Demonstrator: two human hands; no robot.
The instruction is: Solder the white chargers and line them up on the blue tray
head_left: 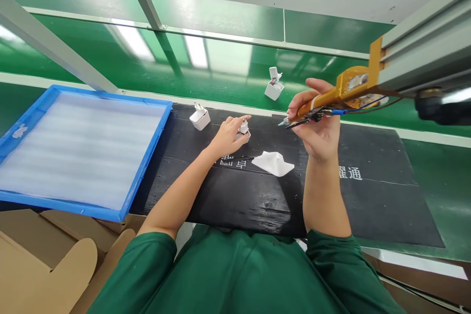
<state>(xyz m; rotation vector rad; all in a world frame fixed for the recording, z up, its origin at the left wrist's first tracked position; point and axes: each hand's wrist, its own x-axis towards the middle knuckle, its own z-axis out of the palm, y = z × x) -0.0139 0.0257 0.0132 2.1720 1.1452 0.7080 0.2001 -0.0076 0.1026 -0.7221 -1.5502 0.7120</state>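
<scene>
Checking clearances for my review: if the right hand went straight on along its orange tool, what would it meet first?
Probably the white adapter in the left hand: the orange tool in the right hand points roughly that way. Depth is unclear, so it might pass above.

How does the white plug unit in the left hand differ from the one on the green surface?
The near unit is held by the left hand over the black mat; the far unit stands untouched on the green surface. The near unit's plug points up; the far unit's points sideways from its raised top. Both are white.
</scene>
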